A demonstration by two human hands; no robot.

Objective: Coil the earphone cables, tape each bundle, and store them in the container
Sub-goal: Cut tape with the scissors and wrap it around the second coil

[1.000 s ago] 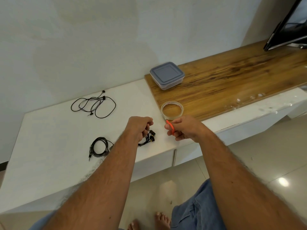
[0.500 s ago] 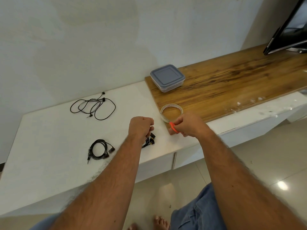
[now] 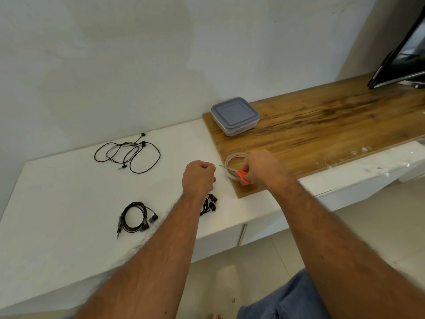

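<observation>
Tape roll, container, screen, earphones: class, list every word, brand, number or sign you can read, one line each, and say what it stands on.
Tape roll: small red print on the inner core, too blurred to read.
Container: no text shows.
Screen: no text shows.
Scissors in the right hand: no text shows.
Earphones: none legible.

Orange scissors (image 3: 239,174) — black earphones (image 3: 135,217) — blue-lidded container (image 3: 235,115).

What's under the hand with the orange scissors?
Under the right hand sits a tape roll on the wooden board. The scissors cross over it. The hand covers the roll's right side.
</observation>
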